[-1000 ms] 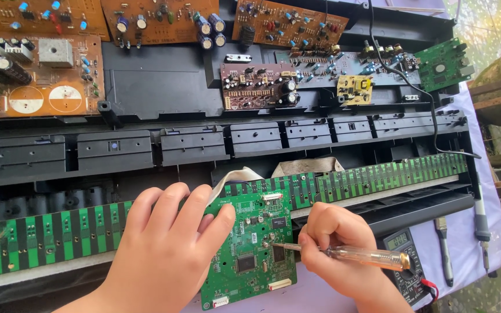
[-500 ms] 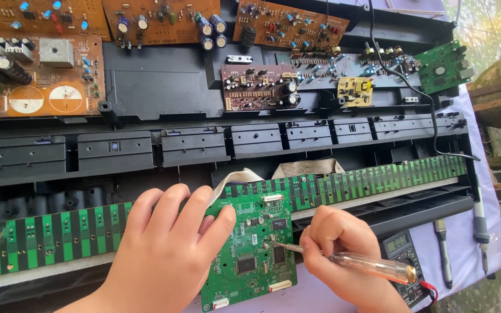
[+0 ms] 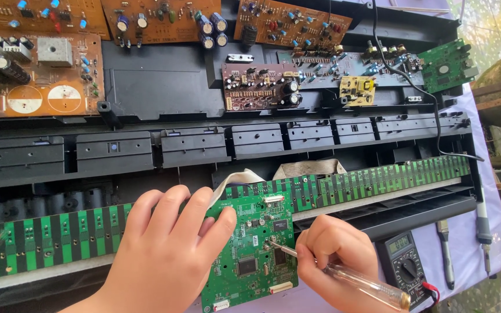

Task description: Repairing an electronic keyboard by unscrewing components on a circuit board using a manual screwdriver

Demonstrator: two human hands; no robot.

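Green and studded with chips, a small circuit board [image 3: 250, 255] lay at about six o'clock in the head view, tilted a little and resting over the front edge of an opened black keyboard chassis [image 3: 163, 93]. The left hand [image 3: 166, 255] pressed on the board's left edge, fingers spread and laid flat, fingertips [image 3: 227, 215] curling over the corner nearest eleven o'clock of the board. The right hand [image 3: 334, 261], at five o'clock, pinched a screwdriver [image 3: 343, 275] with a clear amber handle; its metal tip touched the board near a small component right of centre.

A long green contact strip [image 3: 349, 182] ran from eight o'clock up toward three o'clock, passing behind the small board. Two flat ribbon cables [image 3: 308, 168] arched up just above the board. Brown circuit boards [image 3: 30, 64] with capacitors filled the ten to twelve o'clock area, a dark red board [image 3: 259, 87] sat near the centre top, a small yellow one [image 3: 356, 90] just to its right, and another green board [image 3: 447, 64] at two o'clock.

A digital multimeter [image 3: 404, 266] lay at four o'clock on the purple-covered surface [image 3: 465, 255], just beside the right hand, with two slim tools [image 3: 445, 255] farther right. A black cable [image 3: 424, 98] curved down past the chassis's right end.
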